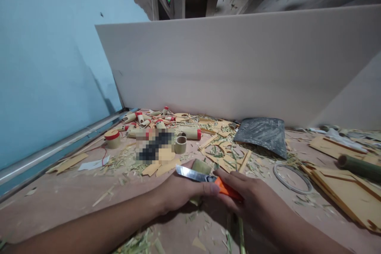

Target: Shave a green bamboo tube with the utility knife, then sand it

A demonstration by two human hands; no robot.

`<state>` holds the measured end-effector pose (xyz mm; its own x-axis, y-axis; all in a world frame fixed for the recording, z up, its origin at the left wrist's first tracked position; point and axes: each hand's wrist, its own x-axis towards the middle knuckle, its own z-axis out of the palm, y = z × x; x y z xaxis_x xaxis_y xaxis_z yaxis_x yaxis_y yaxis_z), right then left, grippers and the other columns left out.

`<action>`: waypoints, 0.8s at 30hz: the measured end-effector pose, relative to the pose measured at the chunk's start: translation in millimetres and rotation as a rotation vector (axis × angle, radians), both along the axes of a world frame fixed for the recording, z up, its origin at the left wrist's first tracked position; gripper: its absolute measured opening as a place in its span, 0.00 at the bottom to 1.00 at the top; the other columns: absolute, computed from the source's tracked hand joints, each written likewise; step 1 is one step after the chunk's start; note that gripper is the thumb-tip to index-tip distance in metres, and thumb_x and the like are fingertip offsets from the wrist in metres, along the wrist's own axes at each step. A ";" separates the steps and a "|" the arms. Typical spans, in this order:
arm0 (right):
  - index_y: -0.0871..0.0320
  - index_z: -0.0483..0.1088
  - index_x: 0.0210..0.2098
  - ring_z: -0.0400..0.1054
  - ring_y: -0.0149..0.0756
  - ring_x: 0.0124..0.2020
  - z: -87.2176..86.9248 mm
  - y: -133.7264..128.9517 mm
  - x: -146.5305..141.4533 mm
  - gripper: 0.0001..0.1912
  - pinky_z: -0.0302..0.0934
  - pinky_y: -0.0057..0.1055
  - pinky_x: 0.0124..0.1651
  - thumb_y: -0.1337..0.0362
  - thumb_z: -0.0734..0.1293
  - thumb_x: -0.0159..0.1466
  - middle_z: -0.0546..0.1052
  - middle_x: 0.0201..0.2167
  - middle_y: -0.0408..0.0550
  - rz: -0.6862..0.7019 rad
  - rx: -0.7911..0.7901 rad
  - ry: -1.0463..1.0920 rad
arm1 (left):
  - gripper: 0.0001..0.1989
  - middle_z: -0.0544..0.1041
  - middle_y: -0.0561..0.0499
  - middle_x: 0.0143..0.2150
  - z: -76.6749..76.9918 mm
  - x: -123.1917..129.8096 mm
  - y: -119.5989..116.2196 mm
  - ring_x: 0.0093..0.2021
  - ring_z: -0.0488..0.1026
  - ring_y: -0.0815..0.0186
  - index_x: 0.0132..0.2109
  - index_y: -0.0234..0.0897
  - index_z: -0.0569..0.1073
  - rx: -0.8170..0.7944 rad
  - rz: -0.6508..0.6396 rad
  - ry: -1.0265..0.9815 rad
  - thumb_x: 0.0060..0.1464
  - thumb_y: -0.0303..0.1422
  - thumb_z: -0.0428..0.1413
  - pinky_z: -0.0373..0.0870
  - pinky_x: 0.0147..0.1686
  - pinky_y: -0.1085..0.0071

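Observation:
My right hand (251, 190) is closed around the orange handle of a utility knife (228, 189). Its long blade points left, across the top of my left hand (183, 190). That left hand is wrapped around a short green bamboo tube (201, 166), which is partly hidden by the blade and the fingers. My left thumb reaches over to the knife, close to where blade and handle meet. Just beyond the hands stands a short bamboo ring (180, 145). A longer bamboo tube with a red end (193, 133) lies behind it.
Bamboo shavings and thin wooden cutouts litter the work surface. Several red-capped bamboo pieces (139, 118) lie at the back left. To the right are a dark scuffed sheet (260, 135), a pale ring (293, 178), wooden panels (348, 194) and a dark bamboo pole (360, 166). A white board (238, 67) stands behind.

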<state>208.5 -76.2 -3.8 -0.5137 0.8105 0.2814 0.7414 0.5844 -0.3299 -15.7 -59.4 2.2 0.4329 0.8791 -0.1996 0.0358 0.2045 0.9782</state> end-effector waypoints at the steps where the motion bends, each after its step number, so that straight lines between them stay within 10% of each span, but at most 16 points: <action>1: 0.55 0.73 0.63 0.84 0.48 0.38 -2.5 1.8 0.0 0.20 0.75 0.37 0.38 0.60 0.64 0.73 0.85 0.46 0.56 -0.053 0.041 0.005 | 0.27 0.76 0.54 0.32 -0.3 1.7 0.5 0.29 0.70 0.69 0.44 0.38 0.72 0.014 0.013 0.028 0.47 0.50 0.73 0.64 0.27 0.73; 6: 0.59 0.72 0.60 0.83 0.53 0.41 -2.5 9.7 0.8 0.22 0.74 0.40 0.38 0.54 0.59 0.76 0.85 0.48 0.61 -0.241 0.166 0.084 | 0.29 0.74 0.56 0.29 2.4 6.4 0.4 0.25 0.68 0.69 0.46 0.39 0.68 0.018 0.068 0.108 0.52 0.57 0.66 0.60 0.22 0.75; 14: 0.54 0.72 0.39 0.69 0.38 0.25 17.0 11.6 9.5 0.15 0.61 0.30 0.30 0.53 0.61 0.77 0.76 0.26 0.42 -0.157 0.129 0.202 | 0.31 0.79 0.49 0.41 12.4 -9.7 -0.7 0.29 0.71 0.70 0.58 0.42 0.61 -0.132 -0.071 -0.093 0.53 0.41 0.67 0.59 0.26 0.74; 24: 0.53 0.70 0.38 0.70 0.36 0.28 16.1 6.1 8.5 0.11 0.60 0.29 0.32 0.56 0.63 0.75 0.78 0.30 0.43 0.015 -0.007 0.190 | 0.29 0.76 0.52 0.35 10.7 -3.5 -2.9 0.30 0.70 0.69 0.49 0.37 0.70 -0.015 -0.010 -0.042 0.49 0.46 0.73 0.64 0.30 0.74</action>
<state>217.0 -70.1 12.2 -0.4639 0.8055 0.3689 0.6563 0.5921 -0.4677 -19.2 -62.3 12.9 0.4499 0.8717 -0.1942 -0.0033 0.2191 0.9757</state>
